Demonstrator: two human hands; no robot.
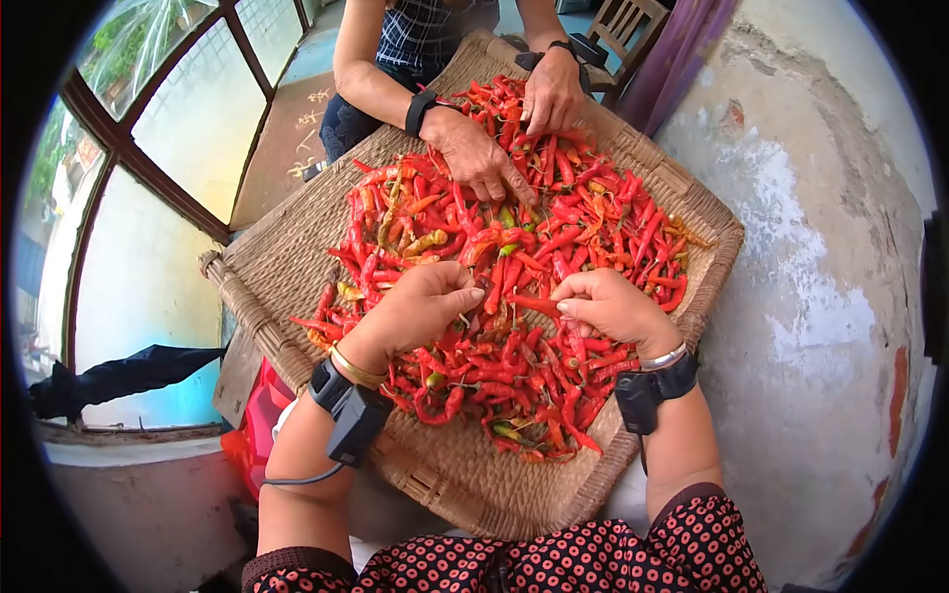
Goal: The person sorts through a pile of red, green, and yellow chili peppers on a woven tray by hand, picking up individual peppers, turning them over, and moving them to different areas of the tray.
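Fingers of the left hand are curled in tight with the thumb laid over them, just left of the frame's centre; whether anything is caught inside them cannot be told from the head camera. Beside it, right of centre, the right hand has its thumb and forefinger pressed together on the thick end of a single red chili. This chili lies nearly level between the two hands, with its narrow end reaching toward the left knuckles. Both hands rest on top of the chili heap, a loose spread of red pods with a few green and yellowish ones mixed in, which covers the middle of a square woven tray. The tray sits cornerwise, and bare weave shows along its left and lower edges. Each wrist carries a black strapped device, the left one trailing a thin cable, with a gold bangle above it on the left and a silver bangle on the right. Red-dotted dark sleeves fill the lower edge of the frame. At the top centre, a co-worker sits across the tray. One hand is flat on the pods with its fingers pointing down-right, and the other hand is spread over the far corner of the heap. A wooden chair stands behind that person. A framed window fills the upper left, and a patchy plaster wall fills the right side.
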